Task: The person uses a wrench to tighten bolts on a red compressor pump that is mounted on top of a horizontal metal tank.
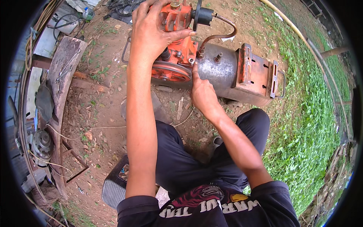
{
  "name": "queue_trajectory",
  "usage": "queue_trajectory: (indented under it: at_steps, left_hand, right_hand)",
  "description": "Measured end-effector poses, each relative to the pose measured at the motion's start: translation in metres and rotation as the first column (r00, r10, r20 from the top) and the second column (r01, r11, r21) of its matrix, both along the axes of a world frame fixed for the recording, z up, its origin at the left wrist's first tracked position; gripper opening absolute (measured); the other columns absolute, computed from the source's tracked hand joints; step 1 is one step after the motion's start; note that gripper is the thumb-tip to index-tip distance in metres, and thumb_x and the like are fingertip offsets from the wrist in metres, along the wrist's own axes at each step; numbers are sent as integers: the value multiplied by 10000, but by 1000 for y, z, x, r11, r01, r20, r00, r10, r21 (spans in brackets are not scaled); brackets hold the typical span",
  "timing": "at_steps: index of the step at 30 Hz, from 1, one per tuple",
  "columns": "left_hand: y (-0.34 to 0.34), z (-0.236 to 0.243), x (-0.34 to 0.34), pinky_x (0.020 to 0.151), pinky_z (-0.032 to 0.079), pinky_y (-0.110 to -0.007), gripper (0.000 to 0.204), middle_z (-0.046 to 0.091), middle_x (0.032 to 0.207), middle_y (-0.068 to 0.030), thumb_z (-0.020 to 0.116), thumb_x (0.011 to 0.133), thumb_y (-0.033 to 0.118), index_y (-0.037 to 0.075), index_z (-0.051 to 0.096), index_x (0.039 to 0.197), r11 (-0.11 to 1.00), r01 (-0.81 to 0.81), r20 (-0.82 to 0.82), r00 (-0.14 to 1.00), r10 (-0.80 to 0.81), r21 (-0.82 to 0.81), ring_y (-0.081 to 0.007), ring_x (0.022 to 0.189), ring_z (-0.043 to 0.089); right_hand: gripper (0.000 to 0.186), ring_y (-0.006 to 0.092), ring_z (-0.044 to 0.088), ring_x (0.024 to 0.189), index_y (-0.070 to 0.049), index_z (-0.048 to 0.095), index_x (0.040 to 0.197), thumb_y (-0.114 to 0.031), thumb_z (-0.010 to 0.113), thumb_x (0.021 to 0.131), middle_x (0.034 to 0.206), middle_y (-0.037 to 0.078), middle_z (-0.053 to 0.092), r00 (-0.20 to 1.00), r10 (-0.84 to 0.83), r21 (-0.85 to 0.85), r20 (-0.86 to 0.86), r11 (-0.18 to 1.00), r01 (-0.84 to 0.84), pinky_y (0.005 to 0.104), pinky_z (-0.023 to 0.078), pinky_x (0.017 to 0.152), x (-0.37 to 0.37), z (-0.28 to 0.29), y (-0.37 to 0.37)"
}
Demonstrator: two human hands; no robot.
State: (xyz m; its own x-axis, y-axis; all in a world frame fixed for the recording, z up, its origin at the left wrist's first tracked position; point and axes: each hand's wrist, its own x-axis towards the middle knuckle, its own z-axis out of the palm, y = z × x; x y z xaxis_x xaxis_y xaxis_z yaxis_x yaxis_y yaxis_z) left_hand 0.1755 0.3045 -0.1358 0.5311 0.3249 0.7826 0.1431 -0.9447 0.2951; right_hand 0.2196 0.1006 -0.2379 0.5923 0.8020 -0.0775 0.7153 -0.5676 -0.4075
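An orange-red air compressor pump (pixel 176 19) with a belt pulley (pixel 171 72) stands on a grey metal tank (pixel 217 66). My left hand (pixel 149 28) grips the pump's upper left side, its thumb stretched across the front and its fingers partly hidden over the far side. Lower down, my right hand (pixel 204 92) reaches to the pump's base. Its index finger points out and touches a small shiny bolt (pixel 191 61), while the other fingers curl in. From a black round part (pixel 203 16), a copper-coloured pipe (pixel 230 26) bends down to the tank.
A rusty bracket plate (pixel 257 72) tops the tank's right end. At left are a weathered plank (pixel 66 72) and a round metal part (pixel 41 145). A speaker-like black box (pixel 113 189) sits by my left leg. Grass (pixel 306 151) covers the right side; a hose (pixel 293 28) runs across.
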Motion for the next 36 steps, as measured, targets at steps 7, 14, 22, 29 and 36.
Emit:
queue_trajectory:
  at_steps: [7,14,22,29,36]
  left_hand:
    - [-1,3,-4,997,452,-453,835,604,1236,-112,966,544,396,101,638,1252,999,6,6,1000,-6,-34,-323,1172,552]
    - [-2,1,-2,1001,450,-461,847,597,1250,-116,966,542,402,103,631,1260,999,-9,0,1000,9,-34,-336,1181,547]
    - [0,3,-5,1008,445,-465,843,597,1255,-109,963,549,406,106,629,1263,1000,-17,-11,1000,17,16,-336,1185,547]
    - [-8,13,-4,1007,457,-465,846,571,1253,-166,954,566,411,49,610,1249,993,-1,-32,999,-3,-118,-375,1187,536]
    - [-1,2,-4,993,460,-461,845,598,1245,-102,970,531,409,112,635,1248,1000,-14,15,1000,15,-12,-329,1175,555]
  right_hand:
    - [834,441,684,692,-151,283,1575,-30,549,794,733,277,669,914,402,-26,59,916,-401,550,563,662,85,3,-19]
    - [812,501,645,687,-100,230,1577,41,507,827,747,310,649,959,265,32,99,963,-269,598,520,693,57,-15,-22]
    - [826,418,671,634,-199,227,1593,-8,514,842,714,218,673,897,408,-73,169,913,-401,540,548,606,82,-13,-25]
    - [731,382,657,631,-277,288,1579,-52,517,923,696,205,632,781,542,-191,312,841,-507,498,527,598,121,6,-20]
    - [584,429,706,796,-103,417,1510,31,487,945,822,339,629,971,135,272,-195,959,-79,504,530,740,58,14,-39]
